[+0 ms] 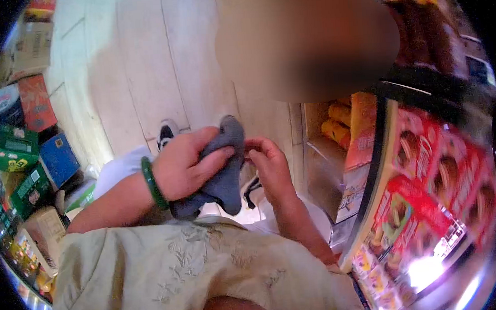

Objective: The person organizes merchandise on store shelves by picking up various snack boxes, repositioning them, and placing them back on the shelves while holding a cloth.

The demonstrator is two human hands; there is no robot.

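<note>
Bunched in my left hand [189, 163] is a soft grey cloth piece that looks like a sock [227, 181]. My thumb lies across its front, and the other fingers are partly hidden by it. A rounded end sticks up above the hand, and more grey fabric hangs below. A green bangle [154, 183] circles the left wrist. My right hand [268, 165] is at the sock's right edge, its fingers curled and the fingertips pinched at the fabric. Both hands are in front of my light embroidered shirt [209, 263].
Right of me stands a case with red ice cream packaging [445, 167], beside a shelf with yellow packs [336, 130]. Green boxes [17, 147] and a blue box [59, 159] are stacked at left. A shoe [167, 132] rests on the pale floor [142, 59]. A blurred patch covers the upper right.
</note>
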